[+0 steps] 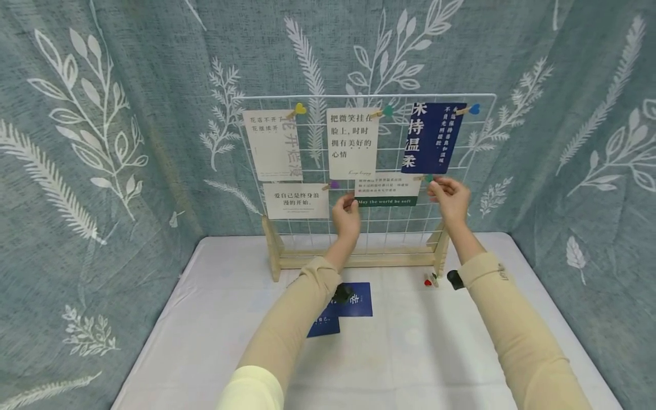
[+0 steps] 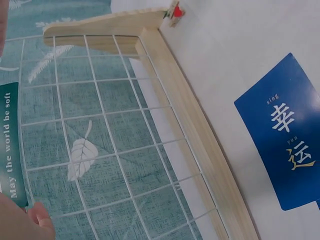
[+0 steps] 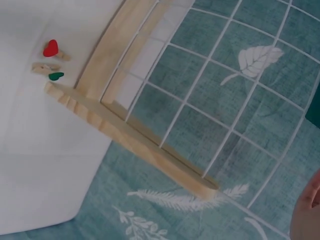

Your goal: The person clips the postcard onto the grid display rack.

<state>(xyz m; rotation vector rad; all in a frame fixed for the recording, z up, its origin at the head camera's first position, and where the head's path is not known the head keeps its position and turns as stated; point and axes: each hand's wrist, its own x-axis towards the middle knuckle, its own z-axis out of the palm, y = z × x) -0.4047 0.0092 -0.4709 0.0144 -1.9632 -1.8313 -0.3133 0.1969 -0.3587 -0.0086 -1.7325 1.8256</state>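
A blue-green cloth curtain printed with white leaf sprays (image 1: pixel 128 171) surrounds the grid on its back and both sides. The table covered in smooth white cloth (image 1: pixel 410 353) spreads beneath and in front of the grid. That landmark is the upright white wire grid panel (image 1: pixel 307 95). Two forearms in beige long sleeves (image 1: pixel 277 319) reach toward it from the front. A pale wooden stand with two feet and a crossbar (image 1: pixel 389 259) supports the grid's lower edge.

Three tall paper cards hang along the grid's upper part: a white card with large grey characters (image 1: pixel 269 148) at its left, a white card with black characters (image 1: pixel 352 142) at its middle, and a dark blue card with white characters (image 1: pixel 431 139) at its right. Lower on the grid, a wide white paper card (image 1: pixel 297 201) hangs at the left; right of the grid's middle is a white paper card with a dark green lettered strip (image 1: pixel 388 191). Two overlapping deep blue cards (image 1: pixel 361 302) lie in front of the grid, partly hidden by the left sleeve.

At the grid's lower middle, the left hand (image 1: pixel 347 219) pinches the green-strip card's lower left corner. At the grid's lower right, the right hand (image 1: pixel 452 199) grasps a small wooden clip with a teal heart (image 1: pixel 429 179) at that card's upper right corner. Two loose wooden clips with red and green hearts (image 3: pixel 50 48) lie just before the grid's right foot.
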